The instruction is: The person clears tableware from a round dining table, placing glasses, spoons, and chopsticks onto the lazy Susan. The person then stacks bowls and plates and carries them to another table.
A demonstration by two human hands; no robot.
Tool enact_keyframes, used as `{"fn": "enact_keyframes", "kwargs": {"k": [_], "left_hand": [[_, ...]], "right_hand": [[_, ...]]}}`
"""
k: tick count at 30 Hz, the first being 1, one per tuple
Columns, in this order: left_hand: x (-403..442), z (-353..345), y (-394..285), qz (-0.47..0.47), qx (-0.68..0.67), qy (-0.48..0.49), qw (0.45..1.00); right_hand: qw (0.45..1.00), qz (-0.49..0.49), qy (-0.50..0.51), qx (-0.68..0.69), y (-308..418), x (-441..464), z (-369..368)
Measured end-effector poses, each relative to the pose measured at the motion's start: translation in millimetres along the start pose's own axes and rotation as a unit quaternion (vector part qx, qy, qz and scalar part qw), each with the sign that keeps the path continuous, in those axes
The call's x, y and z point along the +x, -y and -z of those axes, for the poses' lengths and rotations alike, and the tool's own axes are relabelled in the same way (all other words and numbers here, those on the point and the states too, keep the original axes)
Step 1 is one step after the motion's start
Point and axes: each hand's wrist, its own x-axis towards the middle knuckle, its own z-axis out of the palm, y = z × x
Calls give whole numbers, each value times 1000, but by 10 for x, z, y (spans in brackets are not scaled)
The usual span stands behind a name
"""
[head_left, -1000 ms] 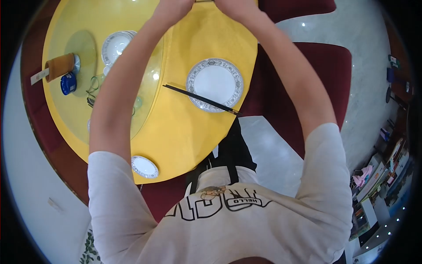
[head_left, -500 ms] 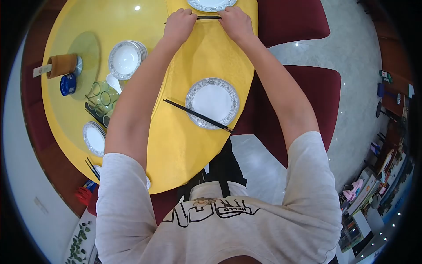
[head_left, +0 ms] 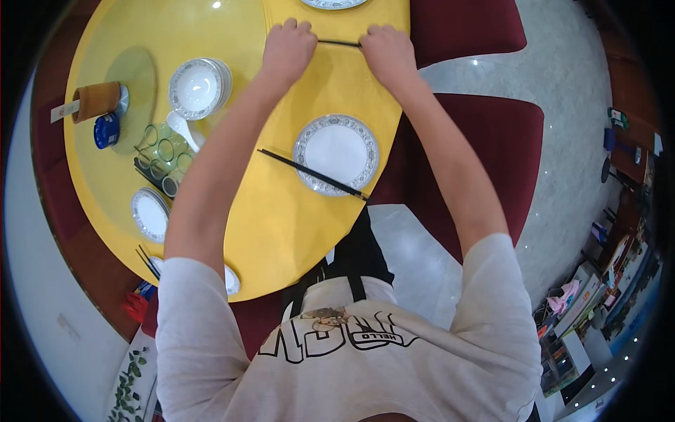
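Stretched out over the yellow tablecloth, my left hand and my right hand grip opposite ends of dark chopsticks. Only the middle stretch shows between the fists; the ends are hidden in the fingers. Just beyond them, a white plate with a patterned rim is cut off by the top of the view. Closer to my body lies a similar plate. A black pair of chopsticks rests slantwise across its lower part, tips reaching past both sides.
To the left on the glass turntable are stacked bowls, a white spoon, several glasses, stacked small plates, a brown pot and a blue tin. Dark red chairs line the table's right side.
Both hands have drawn back toward me with the chopsticks, away from the far plate. They have also moved slightly farther apart. The near plate and its chopsticks keep their arrangement.
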Motion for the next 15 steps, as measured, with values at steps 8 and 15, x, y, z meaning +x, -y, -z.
{"fn": "enact_keyframes", "kwargs": {"k": [8,15], "left_hand": [[-1460,692,-616,-38,-118,59,991],[-1753,554,-677,-23,-156,45,986]], "right_hand": [[963,-116,80,231,1209,-1575,640],[953,-149,139,225,1448,-1756,489]]}}
